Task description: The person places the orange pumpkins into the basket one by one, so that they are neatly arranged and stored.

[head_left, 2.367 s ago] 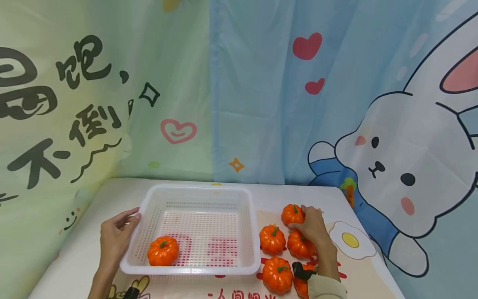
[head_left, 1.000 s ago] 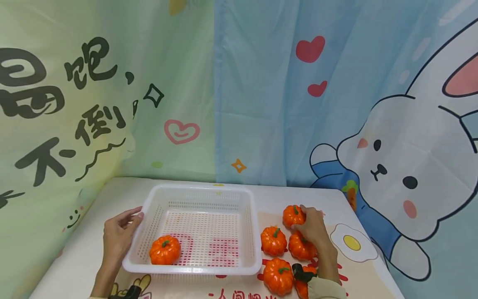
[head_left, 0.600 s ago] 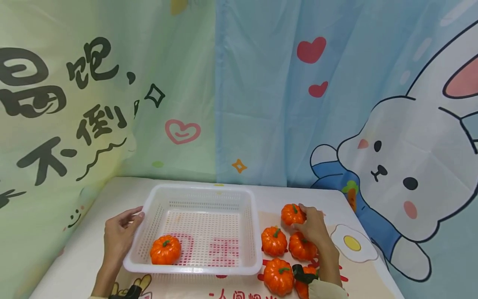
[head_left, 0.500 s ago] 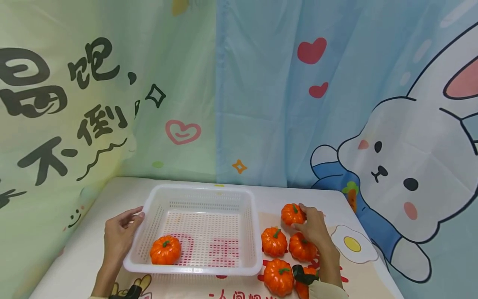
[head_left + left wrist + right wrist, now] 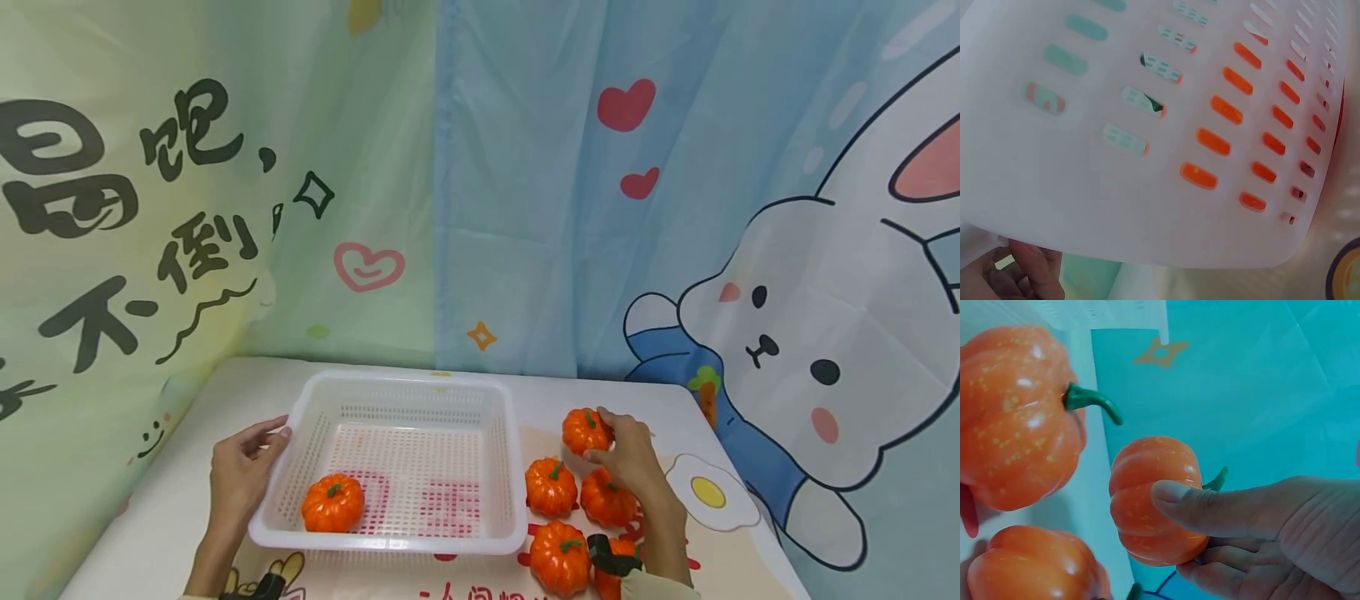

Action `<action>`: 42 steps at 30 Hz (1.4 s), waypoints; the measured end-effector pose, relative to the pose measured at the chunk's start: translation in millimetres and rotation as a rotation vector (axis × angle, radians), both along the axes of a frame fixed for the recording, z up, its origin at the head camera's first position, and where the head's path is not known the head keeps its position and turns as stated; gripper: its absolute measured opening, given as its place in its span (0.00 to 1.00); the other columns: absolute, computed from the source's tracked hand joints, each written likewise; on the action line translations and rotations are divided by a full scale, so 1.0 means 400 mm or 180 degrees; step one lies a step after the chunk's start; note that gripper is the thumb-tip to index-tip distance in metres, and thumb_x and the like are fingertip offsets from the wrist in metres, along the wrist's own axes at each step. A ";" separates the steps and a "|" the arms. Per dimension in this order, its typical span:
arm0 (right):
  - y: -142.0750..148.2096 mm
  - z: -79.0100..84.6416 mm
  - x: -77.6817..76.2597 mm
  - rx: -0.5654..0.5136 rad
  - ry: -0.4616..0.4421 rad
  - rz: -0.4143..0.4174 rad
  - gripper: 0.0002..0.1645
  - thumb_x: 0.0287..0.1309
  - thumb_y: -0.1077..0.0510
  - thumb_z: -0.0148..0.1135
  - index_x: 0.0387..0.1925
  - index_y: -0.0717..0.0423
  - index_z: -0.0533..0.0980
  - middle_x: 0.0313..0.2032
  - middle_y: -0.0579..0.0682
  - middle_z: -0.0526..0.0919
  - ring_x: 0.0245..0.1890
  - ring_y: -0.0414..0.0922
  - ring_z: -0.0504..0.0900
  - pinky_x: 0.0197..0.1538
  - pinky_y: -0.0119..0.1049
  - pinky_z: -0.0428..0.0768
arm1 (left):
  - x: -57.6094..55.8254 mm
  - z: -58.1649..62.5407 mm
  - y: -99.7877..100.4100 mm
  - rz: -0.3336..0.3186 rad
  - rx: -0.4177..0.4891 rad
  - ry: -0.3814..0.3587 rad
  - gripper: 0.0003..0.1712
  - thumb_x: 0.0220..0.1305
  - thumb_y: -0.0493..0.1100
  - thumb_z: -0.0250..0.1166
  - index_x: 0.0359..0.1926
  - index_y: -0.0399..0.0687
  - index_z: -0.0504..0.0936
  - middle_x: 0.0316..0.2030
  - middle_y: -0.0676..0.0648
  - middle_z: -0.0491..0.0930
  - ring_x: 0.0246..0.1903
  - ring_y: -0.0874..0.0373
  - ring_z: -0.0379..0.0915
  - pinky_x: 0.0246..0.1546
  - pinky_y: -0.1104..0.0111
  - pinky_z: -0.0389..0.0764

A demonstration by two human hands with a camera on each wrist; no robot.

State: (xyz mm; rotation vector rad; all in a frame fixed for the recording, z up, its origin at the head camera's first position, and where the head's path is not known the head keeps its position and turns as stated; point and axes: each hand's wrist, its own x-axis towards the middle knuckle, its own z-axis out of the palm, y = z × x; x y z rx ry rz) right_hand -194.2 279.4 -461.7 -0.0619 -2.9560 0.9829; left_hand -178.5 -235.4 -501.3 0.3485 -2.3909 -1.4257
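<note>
My right hand [image 5: 628, 454] pinches a small orange toy pumpkin [image 5: 587, 431] with a green stem, thumb on one side and fingers on the other. In the right wrist view this pumpkin [image 5: 1157, 500] shows clearly, with two more pumpkins [image 5: 1019, 419] beside it. On the left, my left hand [image 5: 243, 471] grips the rim of a white perforated plastic basket [image 5: 386, 543]; the left wrist view shows its fingers [image 5: 1035, 269] at the rim. One pumpkin [image 5: 333, 503] lies in the basket's near left corner, visible in orange through the slots of the basket wall [image 5: 1085, 187].
Right of the basket sit several more pumpkins, among them one near the rim [image 5: 551, 487], one under my right wrist [image 5: 607, 497] and one in front [image 5: 560, 558]. Another [image 5: 611, 571] is partly hidden by a black wrist strap. A printed curtain [image 5: 502, 208] hangs behind the table.
The pumpkin in my right hand has shifted slightly up and left, apart from the pumpkins around it. My left hand stays at the basket rim. The head view has drifted a little.
</note>
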 end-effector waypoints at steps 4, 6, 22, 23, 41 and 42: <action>-0.006 0.016 0.008 0.0026 0.0035 0.0054 0.47 0.61 0.70 0.77 0.78 0.72 0.65 0.66 0.73 0.81 0.61 0.65 0.82 0.65 0.60 0.85 | 0.002 -0.001 0.000 0.0002 -0.0002 -0.0020 0.20 0.78 0.46 0.69 0.62 0.39 0.88 0.47 0.31 0.91 0.26 0.70 0.80 0.28 0.76 0.82; -0.008 0.024 0.010 0.0040 0.0056 0.0083 0.47 0.61 0.70 0.77 0.78 0.73 0.66 0.66 0.73 0.81 0.61 0.65 0.82 0.65 0.60 0.85 | 0.003 -0.002 0.000 0.0011 0.0007 -0.0025 0.20 0.78 0.46 0.70 0.62 0.39 0.88 0.47 0.31 0.91 0.26 0.70 0.80 0.28 0.76 0.82; -0.029 0.079 0.029 0.0112 0.0138 0.0194 0.48 0.60 0.67 0.79 0.78 0.69 0.67 0.64 0.71 0.84 0.60 0.65 0.84 0.64 0.60 0.86 | -0.001 -0.002 0.001 0.0010 -0.0003 -0.0028 0.20 0.78 0.47 0.69 0.62 0.39 0.88 0.47 0.32 0.91 0.27 0.69 0.80 0.28 0.75 0.82; -0.030 0.081 0.029 0.0123 0.0154 0.0201 0.48 0.60 0.67 0.79 0.78 0.69 0.67 0.64 0.70 0.84 0.60 0.64 0.84 0.63 0.59 0.86 | -0.001 -0.002 0.001 0.0011 0.0001 -0.0026 0.20 0.78 0.46 0.69 0.62 0.39 0.88 0.47 0.32 0.91 0.26 0.69 0.80 0.28 0.75 0.82; -0.073 0.135 0.057 0.0213 0.0237 0.0388 0.48 0.61 0.64 0.80 0.78 0.64 0.69 0.62 0.67 0.86 0.56 0.61 0.84 0.61 0.64 0.85 | -0.001 -0.004 -0.001 0.0006 -0.0006 -0.0012 0.20 0.78 0.45 0.69 0.63 0.39 0.88 0.48 0.31 0.91 0.26 0.69 0.79 0.27 0.75 0.82; -0.076 0.138 0.058 0.0222 0.0219 0.0382 0.48 0.61 0.63 0.80 0.79 0.63 0.69 0.62 0.67 0.86 0.56 0.60 0.83 0.60 0.64 0.84 | 0.000 -0.003 -0.001 0.0002 -0.0001 -0.0009 0.20 0.78 0.45 0.69 0.62 0.39 0.88 0.48 0.31 0.91 0.26 0.69 0.80 0.28 0.75 0.82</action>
